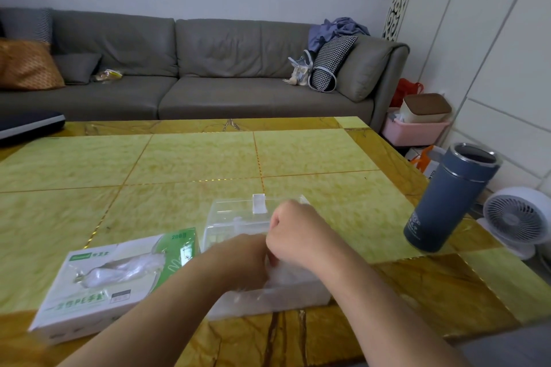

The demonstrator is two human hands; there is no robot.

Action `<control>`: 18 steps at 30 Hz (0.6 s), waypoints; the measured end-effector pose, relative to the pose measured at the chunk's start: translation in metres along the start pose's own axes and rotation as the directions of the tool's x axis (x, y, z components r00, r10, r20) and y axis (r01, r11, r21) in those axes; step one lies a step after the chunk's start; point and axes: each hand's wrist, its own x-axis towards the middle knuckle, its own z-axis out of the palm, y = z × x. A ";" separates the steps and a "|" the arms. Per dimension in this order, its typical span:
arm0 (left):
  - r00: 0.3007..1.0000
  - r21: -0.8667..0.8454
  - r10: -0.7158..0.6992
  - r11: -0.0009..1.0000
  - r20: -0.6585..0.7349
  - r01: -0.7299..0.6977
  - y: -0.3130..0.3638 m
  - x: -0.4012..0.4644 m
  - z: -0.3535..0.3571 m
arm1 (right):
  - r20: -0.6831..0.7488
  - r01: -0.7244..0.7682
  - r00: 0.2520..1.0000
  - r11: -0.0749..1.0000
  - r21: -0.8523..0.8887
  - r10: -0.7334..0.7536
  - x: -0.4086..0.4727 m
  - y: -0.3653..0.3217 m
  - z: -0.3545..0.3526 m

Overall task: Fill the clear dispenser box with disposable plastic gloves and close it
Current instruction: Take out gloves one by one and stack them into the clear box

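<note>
While both hands meet over the clear dispenser box (pixel 238 226) at the near edge of the yellow-tiled table (pixel 179 164), its lid stands raised at the far side, a small white tab on the top edge. The right hand (pixel 290 231) is curled into a loose fist, apparently pinching filmy plastic gloves (pixel 286 277) that sit bunched in the open box. The left hand (pixel 241 259) reaches into the same heap, its fingers buried in the film, so whether it grips the gloves cannot be told. Just left of the dispenser lies a green-and-white carton of gloves (pixel 113 277), more gloves spilling from its top opening. Well apart to the right, an open blue-grey flask (pixel 450 199) stands near the table's edge. A grey sofa (pixel 208 68) runs along the wall behind, and a small white fan (pixel 518 217) sits on the floor at right.
</note>
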 end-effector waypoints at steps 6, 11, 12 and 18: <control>0.999 -0.021 0.023 1.000 0.043 -0.022 0.001 -0.003 -0.006 | 0.233 -0.103 0.960 0.968 -0.231 0.158 0.009 0.013 0.017; 0.985 0.088 0.000 0.996 0.171 -0.015 0.002 -0.010 -0.021 | 0.395 0.007 0.901 0.903 -0.429 0.180 0.002 -0.001 0.009; 0.981 0.130 -0.019 0.992 0.192 -0.006 0.002 -0.010 -0.023 | 0.410 0.011 0.889 0.888 -0.460 0.201 0.002 -0.002 0.009; 0.970 0.180 -0.078 0.983 0.230 0.036 0.004 -0.007 -0.022 | 0.435 0.024 0.858 0.824 -0.566 0.274 0.007 -0.006 0.009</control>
